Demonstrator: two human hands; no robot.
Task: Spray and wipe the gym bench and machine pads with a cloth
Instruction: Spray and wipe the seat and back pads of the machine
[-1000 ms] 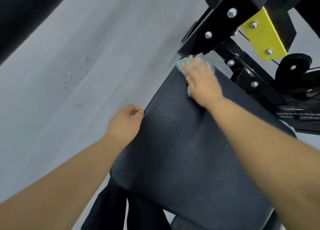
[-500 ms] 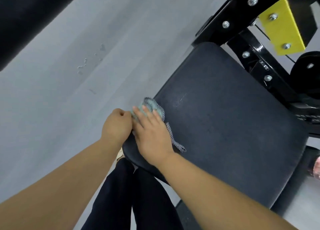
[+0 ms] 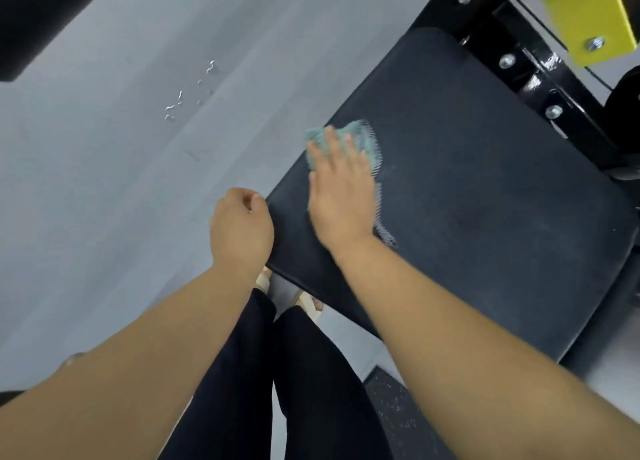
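The black seat pad (image 3: 467,189) of a gym machine fills the right half of the view. My right hand (image 3: 341,196) lies flat on a teal cloth (image 3: 360,137) with straight fingers and presses it onto the pad's left part. The cloth's frayed edge trails out beside my wrist. My left hand (image 3: 240,231) is curled into a fist against the pad's near left edge. Nothing shows in it, and its fingertips are hidden.
The black machine frame (image 3: 540,75) with silver bolts and a yellow plate (image 3: 588,13) rises behind the pad at top right. Grey floor (image 3: 104,182) with a few droplets lies to the left. My dark-trousered legs (image 3: 277,373) stand below the pad's near edge.
My right hand slid the cloth from the pad's far corner down to its near left edge, then back up and rightward onto the pad. My left hand stayed at the edge.
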